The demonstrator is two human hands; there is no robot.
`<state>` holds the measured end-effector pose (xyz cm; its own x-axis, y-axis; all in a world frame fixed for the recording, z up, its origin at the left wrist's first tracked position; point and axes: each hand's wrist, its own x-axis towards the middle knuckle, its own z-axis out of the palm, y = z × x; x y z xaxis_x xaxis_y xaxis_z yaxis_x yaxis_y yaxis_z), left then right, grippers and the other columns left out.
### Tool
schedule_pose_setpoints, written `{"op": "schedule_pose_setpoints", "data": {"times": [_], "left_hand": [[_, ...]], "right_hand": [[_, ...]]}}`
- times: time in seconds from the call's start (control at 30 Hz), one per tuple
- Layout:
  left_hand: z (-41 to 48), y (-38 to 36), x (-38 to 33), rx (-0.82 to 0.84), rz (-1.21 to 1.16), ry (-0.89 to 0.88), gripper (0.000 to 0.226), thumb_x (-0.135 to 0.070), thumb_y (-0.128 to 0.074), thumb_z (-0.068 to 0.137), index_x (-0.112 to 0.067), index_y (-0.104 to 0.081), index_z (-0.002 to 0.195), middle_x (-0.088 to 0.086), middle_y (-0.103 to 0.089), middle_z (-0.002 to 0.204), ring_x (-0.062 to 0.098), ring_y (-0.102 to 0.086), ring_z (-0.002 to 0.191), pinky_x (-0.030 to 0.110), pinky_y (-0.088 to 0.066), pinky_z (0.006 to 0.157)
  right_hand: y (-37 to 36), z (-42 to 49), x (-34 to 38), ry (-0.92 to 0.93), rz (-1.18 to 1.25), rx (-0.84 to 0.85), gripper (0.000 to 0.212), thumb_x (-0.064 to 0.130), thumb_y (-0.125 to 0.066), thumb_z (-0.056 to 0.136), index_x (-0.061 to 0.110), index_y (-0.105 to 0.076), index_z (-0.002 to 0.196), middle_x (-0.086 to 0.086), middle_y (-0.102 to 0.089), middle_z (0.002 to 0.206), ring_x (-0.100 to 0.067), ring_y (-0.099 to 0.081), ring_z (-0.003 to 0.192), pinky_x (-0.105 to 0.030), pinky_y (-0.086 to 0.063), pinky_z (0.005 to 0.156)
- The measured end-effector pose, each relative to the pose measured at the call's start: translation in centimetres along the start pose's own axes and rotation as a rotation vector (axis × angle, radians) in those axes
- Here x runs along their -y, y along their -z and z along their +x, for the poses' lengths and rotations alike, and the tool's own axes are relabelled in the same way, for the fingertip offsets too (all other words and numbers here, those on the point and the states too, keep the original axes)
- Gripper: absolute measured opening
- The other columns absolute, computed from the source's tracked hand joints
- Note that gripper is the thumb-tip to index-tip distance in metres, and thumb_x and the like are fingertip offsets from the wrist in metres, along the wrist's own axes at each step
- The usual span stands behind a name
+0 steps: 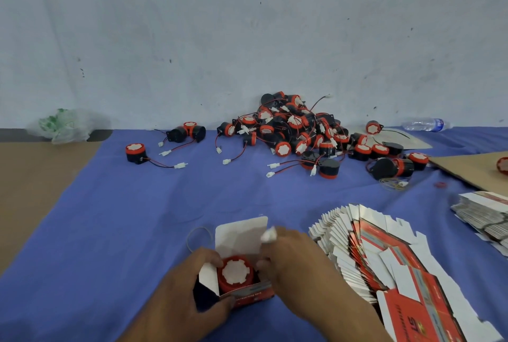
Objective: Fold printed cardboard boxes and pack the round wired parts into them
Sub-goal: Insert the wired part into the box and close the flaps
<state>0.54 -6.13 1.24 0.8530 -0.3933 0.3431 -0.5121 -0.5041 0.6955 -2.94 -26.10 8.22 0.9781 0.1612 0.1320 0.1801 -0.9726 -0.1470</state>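
part seated, wire going in

the left hand (192,284) wraps its fingers (211,259) round the open box (247,291) near the front of the table (110,218), steadying it so it cannot tip. a round wired part (235,273) sits inside, its red face up, lid flap (242,234) standing open behind it. the right hand (291,253) pinches the white connector (268,234) between its fingers just above the box's right edge, likely to tuck the lead in beside the part before closing. more loose parts lie in a pile (297,132) at the back of the table, and flat boxes (384,259) fan out to the right, within easy reach.
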Motion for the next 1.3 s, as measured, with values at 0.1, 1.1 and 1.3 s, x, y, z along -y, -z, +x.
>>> {"op": "schedule_pose_setpoints", "data": {"times": [0.1, 1.1, 1.3], "left_hand": [[0.0, 0.0, 0.1, 0.011, 0.002, 0.013, 0.055, -0.056, -0.072, 0.051, -0.053, -0.047, 0.1, -0.022, -0.063, 0.079, 0.005, -0.057, 0.064, 0.011, -0.042, 0.055], [0.1, 0.0, -0.5, -0.037, -0.017, -0.008, 0.058, -0.058, -0.071, 0.048, -0.052, -0.049, 0.101, -0.022, -0.065, 0.08, 0.002, -0.061, 0.071, 0.009, -0.043, 0.061], [0.1, -0.1, -0.2, -0.06, 0.037, -0.013, 0.059, -0.057, -0.076, 0.047, -0.054, -0.049, 0.1, -0.023, -0.063, 0.093, 0.001, -0.059, 0.084, 0.011, -0.045, 0.07]], "right_hand": [[0.0, -0.4, 0.3, -0.014, 0.118, -0.048, 0.016, 0.015, -0.046, 0.097, 0.022, -0.05, 0.11, 0.005, -0.053, 0.113, -0.017, -0.043, 0.093, -0.029, -0.035, 0.075], [0.2, -0.1, 0.5, 0.227, 0.036, 0.044, 0.025, 0.013, -0.053, 0.097, 0.016, -0.062, 0.119, -0.001, -0.056, 0.122, -0.024, -0.049, 0.111, -0.032, -0.036, 0.091], [0.5, -0.2, 0.4, 0.166, 0.004, -0.025, 0.014, 0.026, -0.039, 0.106, 0.021, -0.047, 0.096, -0.001, -0.062, 0.106, -0.022, -0.042, 0.093, -0.034, -0.02, 0.08]]}}
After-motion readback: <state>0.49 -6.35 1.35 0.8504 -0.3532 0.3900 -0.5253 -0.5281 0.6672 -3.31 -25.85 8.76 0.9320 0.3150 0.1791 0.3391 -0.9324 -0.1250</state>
